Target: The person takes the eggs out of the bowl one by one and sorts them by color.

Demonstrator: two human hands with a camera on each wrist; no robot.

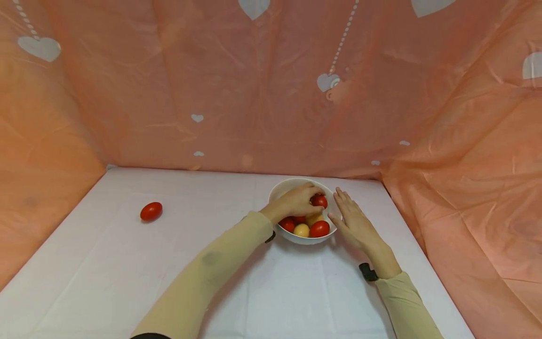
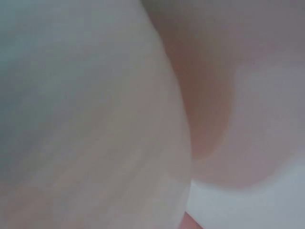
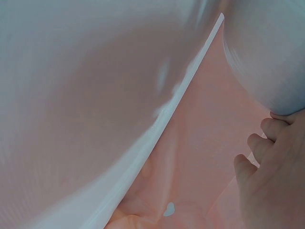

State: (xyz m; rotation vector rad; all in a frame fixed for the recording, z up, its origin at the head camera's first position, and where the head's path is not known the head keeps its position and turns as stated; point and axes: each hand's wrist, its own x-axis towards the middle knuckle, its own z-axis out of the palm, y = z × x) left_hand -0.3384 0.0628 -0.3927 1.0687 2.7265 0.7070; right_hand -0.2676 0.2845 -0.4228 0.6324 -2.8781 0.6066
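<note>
A white bowl (image 1: pixel 305 240) stands toward the right of the table and holds several red tomatoes (image 1: pixel 319 229) and pale yellow round pieces (image 1: pixel 301 230). Reaching over its left rim, my left hand (image 1: pixel 298 201) grips a red tomato (image 1: pixel 320 201) between thumb and fingers inside the bowl. My right hand (image 1: pixel 353 221) lies along the bowl's right side with its fingers straight and its fingertips near the rim. The right wrist view has the bowl's outer wall (image 3: pixel 271 57) just beyond the right hand's fingers (image 3: pixel 261 145). In the left wrist view a blurred pale surface (image 2: pixel 95 114) fills much of the picture.
Far to the left, a single red tomato (image 1: pixel 151 212) lies on the white tablecloth (image 1: pixel 127 263). An orange-pink curtain with white hearts (image 1: pixel 262 94) closes off the back and both sides of the table.
</note>
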